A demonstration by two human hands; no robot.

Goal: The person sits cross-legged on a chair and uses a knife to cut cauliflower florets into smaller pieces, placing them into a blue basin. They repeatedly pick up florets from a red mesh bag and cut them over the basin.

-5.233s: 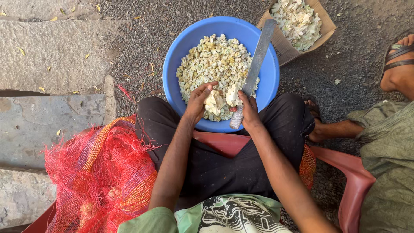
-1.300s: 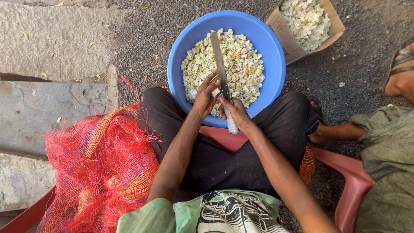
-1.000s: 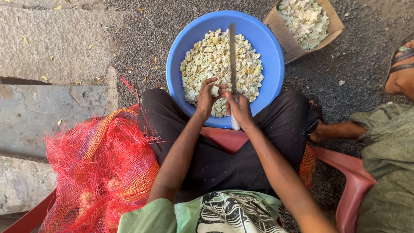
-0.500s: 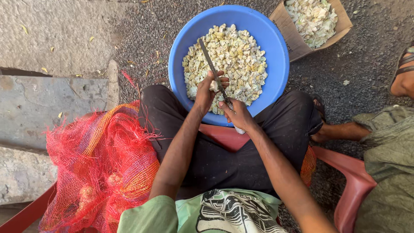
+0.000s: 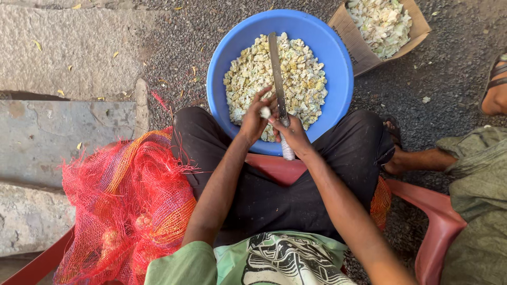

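I sit on a red plastic chair [image 5: 274,169] over a round blue tub [image 5: 338,63] heaped with pale cut cauliflower pieces [image 5: 301,74]. My right hand [image 5: 293,136] grips the white-wrapped handle of a long flat knife [image 5: 276,68], whose blade points away over the tub. My left hand [image 5: 254,119] pinches a small white cauliflower piece [image 5: 264,112] right against the blade's base. Both hands hover at the tub's near rim, between my knees.
A red mesh sack [image 5: 127,206] with cauliflower heads inside leans at my left. A cardboard box [image 5: 369,53] of pale trimmings sits beyond the tub at the right. Another person's leg and sandalled foot [image 5: 494,95] are at the right edge. Stone slabs [image 5: 68,132] lie to the left.
The knife blade has swung from leaning left back to pointing nearly straight away over the tub. My left hand keeps a small piece against it.
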